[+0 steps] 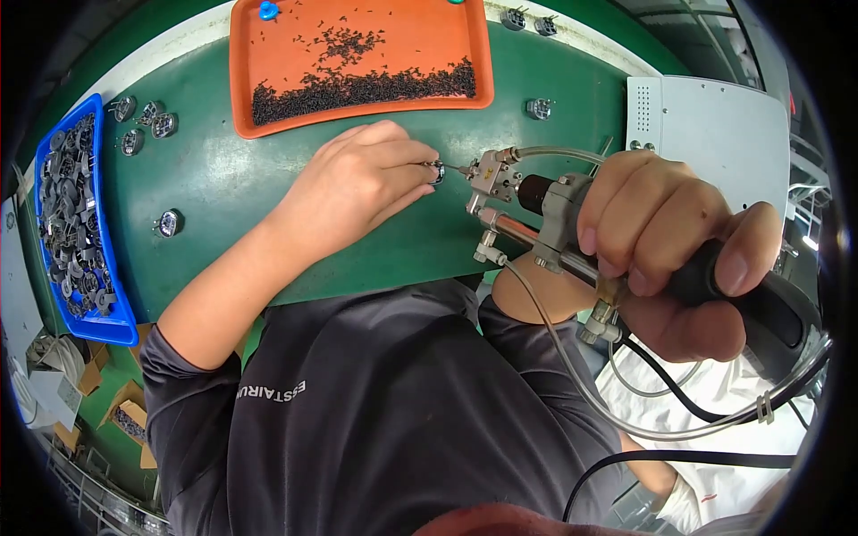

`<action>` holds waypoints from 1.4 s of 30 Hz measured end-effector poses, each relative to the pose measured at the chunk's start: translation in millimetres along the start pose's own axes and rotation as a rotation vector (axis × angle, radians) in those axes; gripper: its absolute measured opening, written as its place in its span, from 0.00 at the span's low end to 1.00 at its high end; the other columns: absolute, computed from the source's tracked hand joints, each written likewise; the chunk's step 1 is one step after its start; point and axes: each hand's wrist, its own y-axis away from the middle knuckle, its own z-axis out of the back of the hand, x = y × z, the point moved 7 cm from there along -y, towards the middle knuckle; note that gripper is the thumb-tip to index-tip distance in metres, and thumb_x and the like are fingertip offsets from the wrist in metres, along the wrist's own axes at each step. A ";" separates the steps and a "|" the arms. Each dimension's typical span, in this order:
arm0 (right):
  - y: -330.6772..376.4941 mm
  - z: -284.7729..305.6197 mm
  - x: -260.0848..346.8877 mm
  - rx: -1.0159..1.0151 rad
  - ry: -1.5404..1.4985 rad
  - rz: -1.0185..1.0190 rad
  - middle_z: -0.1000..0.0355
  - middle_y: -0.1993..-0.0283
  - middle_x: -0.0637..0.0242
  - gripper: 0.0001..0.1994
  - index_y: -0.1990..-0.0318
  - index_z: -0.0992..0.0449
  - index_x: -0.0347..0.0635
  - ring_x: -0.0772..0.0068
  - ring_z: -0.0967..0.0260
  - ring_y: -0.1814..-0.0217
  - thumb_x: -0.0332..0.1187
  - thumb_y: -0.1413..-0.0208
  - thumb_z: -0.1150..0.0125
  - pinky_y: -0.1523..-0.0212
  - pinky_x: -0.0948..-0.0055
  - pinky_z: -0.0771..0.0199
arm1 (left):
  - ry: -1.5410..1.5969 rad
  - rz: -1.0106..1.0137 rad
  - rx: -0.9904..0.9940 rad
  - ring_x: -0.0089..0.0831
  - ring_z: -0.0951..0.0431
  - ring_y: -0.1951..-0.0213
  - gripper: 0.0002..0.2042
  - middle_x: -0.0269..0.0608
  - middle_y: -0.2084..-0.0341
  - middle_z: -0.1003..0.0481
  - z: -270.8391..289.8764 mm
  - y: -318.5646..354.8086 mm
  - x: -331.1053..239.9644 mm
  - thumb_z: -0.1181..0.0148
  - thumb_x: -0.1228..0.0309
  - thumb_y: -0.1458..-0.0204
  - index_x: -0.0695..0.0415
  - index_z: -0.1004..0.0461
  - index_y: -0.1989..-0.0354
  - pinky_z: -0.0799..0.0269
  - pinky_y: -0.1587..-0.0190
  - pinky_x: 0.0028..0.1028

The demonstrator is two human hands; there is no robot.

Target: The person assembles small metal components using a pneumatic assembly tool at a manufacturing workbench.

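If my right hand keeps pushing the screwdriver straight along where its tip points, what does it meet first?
The right hand aims the powered screwdriver leftward. First in line looks like the small round metal part pinched in the left hand's fingertips; the tip appears almost touching it, though depth is hard to judge.

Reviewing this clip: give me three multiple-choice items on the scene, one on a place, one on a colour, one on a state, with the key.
1. Where does the blue bin of grey parts sit?
A. at the mat's left edge
B. on the orange tray
C. under the grey box

2. What colour is the tray of small dark screws?
A. white
B. orange
C. green

3. What is the right hand doing?
A. lying flat
B. gripping the powered screwdriver
C. pinching a screw

Key: 1 A, the bin lies far left; 2 B, its floor is orange; 3 B, fingers wrap the tool while the left hand steadies a small metal part.
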 end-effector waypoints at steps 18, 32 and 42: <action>6.0 7.8 42.4 -0.127 0.042 0.001 0.35 0.72 0.73 0.18 0.44 0.31 0.47 0.76 0.38 0.74 0.51 0.27 0.50 0.67 0.71 0.35 | 0.011 -0.037 -0.036 0.39 0.20 0.58 0.11 0.38 0.59 0.18 4.5 8.5 -3.2 0.27 0.75 0.54 0.60 0.17 0.62 0.21 0.55 0.37; 5.6 6.3 15.9 -0.099 -0.030 -0.054 0.34 0.74 0.76 0.19 0.47 0.28 0.50 0.79 0.36 0.76 0.53 0.31 0.42 0.69 0.73 0.34 | 0.015 -0.024 -0.058 0.39 0.19 0.59 0.09 0.38 0.59 0.17 1.5 6.6 2.2 0.27 0.75 0.54 0.60 0.17 0.64 0.20 0.55 0.37; 4.1 -9.8 -1.1 -0.072 -0.082 -0.053 0.33 0.77 0.76 0.19 0.50 0.29 0.54 0.80 0.35 0.80 0.55 0.35 0.37 0.76 0.77 0.31 | 0.028 -0.015 -0.032 0.39 0.19 0.59 0.10 0.39 0.58 0.17 -0.8 7.4 1.8 0.27 0.75 0.54 0.62 0.17 0.63 0.20 0.55 0.36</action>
